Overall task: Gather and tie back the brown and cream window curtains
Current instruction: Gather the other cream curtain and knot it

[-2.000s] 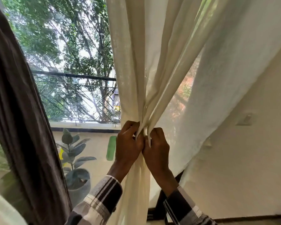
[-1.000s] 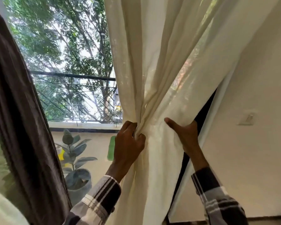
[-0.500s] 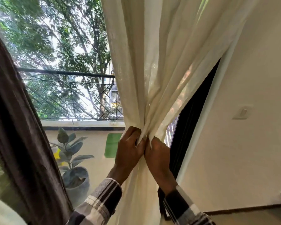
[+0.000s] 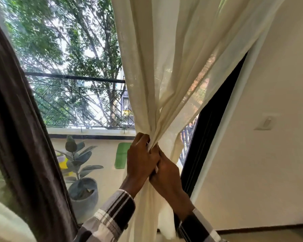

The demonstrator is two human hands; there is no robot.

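Cream curtain (image 4: 166, 81) bunched at mid-height: left hand (image 4: 141, 159) and right hand (image 4: 166, 172) both grip the gather, pressed together, likely holding folds tight for tying. Brown curtain (image 4: 21, 137) hangs left, ungathered; potted plant (image 4: 80, 165) beyond.

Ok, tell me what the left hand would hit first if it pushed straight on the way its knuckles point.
The left hand already grips the gathered cream fabric curtain; past that, probably the window glass, though depth is unclear.
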